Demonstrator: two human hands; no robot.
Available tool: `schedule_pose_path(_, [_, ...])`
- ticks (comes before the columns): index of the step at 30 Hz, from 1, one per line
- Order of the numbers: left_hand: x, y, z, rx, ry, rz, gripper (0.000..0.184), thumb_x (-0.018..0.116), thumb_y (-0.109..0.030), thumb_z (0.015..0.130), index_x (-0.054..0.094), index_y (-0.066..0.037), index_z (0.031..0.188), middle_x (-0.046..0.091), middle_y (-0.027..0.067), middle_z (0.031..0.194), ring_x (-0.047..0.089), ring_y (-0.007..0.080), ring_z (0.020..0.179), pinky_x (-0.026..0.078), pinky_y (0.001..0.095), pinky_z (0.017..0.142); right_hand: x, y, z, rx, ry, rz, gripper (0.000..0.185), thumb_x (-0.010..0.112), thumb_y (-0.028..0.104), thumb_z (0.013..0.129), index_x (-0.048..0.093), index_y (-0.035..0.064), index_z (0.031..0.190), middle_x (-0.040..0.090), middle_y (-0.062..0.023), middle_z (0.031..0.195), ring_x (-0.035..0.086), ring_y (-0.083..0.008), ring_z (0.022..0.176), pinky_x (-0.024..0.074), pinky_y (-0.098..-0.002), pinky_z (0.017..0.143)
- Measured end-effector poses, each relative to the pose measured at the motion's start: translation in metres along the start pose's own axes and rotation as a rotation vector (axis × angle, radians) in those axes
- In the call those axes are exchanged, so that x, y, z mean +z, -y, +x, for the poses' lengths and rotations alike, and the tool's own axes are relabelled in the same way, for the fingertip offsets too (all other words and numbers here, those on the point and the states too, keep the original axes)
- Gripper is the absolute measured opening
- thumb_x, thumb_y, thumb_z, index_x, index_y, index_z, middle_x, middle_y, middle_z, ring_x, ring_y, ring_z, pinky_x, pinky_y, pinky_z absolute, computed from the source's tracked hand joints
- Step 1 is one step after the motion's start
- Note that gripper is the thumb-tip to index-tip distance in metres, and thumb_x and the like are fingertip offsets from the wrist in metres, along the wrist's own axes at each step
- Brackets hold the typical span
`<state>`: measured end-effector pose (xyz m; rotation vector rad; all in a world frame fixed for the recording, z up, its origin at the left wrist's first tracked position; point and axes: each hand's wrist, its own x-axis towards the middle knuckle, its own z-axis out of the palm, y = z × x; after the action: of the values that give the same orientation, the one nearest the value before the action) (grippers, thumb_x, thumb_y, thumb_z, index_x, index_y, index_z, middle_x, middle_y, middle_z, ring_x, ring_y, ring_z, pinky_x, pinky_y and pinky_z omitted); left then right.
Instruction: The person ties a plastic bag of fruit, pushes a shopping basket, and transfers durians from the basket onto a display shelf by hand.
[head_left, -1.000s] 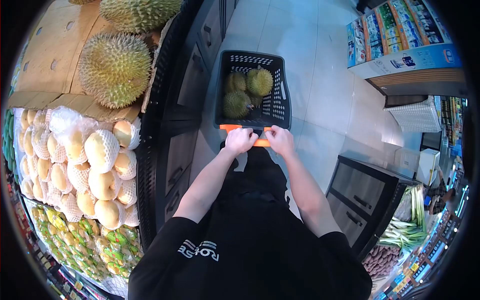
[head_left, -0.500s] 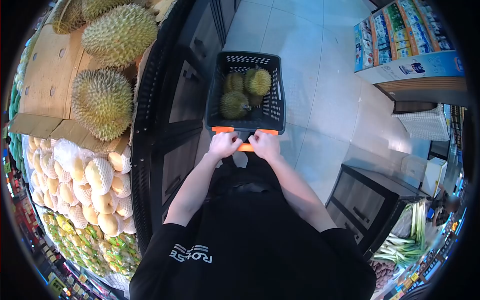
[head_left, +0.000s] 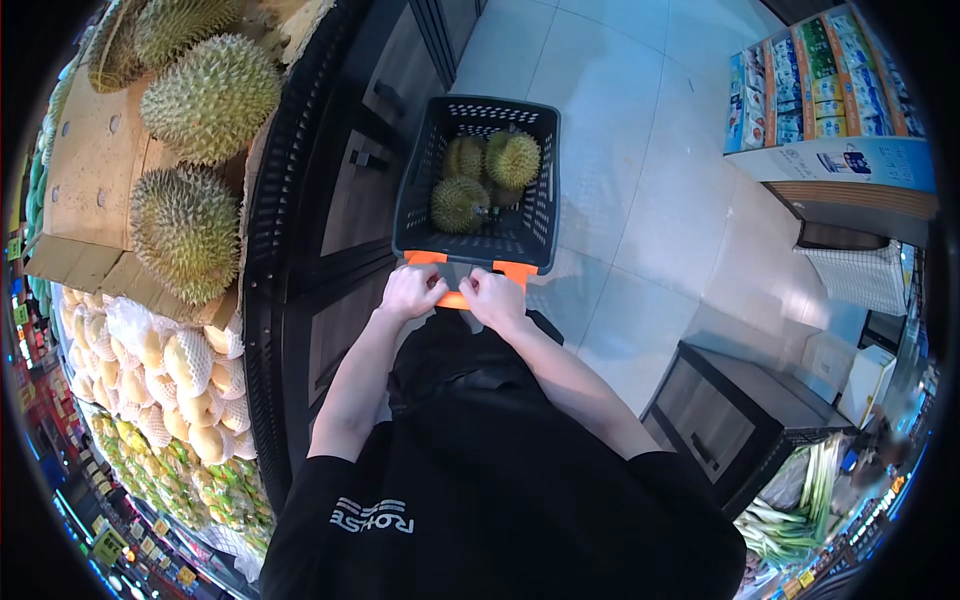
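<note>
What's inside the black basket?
Spiky durians: one at the right, one at the front, one behind. They cover much of the basket's bottom, so I can't see under them.

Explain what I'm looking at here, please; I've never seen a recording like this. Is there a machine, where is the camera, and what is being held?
No machine is at work: these are a person's bare hands. Every picture comes from one camera worn on the head, looking forward and down, so the black T-shirt fills the lower part.

The left hand and right hand both grip the orange plastic handle of a dark, perforated plastic basket. Inside it lie several spiky green-yellow durians.

On the person's left, larger spiky durians rest on brown cardboard; nearer the person are pale yellow fruits in white foam nets. Pale floor tiles show to the right of the basket.
</note>
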<state>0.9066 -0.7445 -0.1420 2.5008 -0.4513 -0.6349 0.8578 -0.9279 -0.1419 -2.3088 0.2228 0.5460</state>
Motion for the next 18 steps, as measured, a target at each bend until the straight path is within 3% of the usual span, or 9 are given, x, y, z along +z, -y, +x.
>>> schedule_pose_path(14, [-0.015,0.011,0.032,0.037,-0.022,-0.001,0.03,0.059,-0.033,0.079,0.063,-0.005,0.068,0.061,0.0163,0.058,0.062,0.0354,0.059,0.05,0.045,0.061,-0.016,0.01,0.032,0.04,0.076,0.022,0.035,0.054,0.038,0.089,0.065,0.0054,0.081,0.067,-0.0175,0.077,0.065,-0.0368,0.078,0.0505,-0.0466,0.069])
schedule_pose_path(18, [-0.023,0.011,0.049,0.059,-0.051,0.019,0.026,0.058,-0.028,0.078,0.062,-0.004,0.068,0.06,0.0156,0.058,0.062,0.0352,0.058,0.05,0.0438,0.058,-0.021,0.012,0.046,0.059,0.058,0.013,0.033,0.055,0.037,0.088,0.064,0.0063,0.081,0.067,-0.0159,0.076,0.065,-0.036,0.077,0.05,-0.0467,0.069])
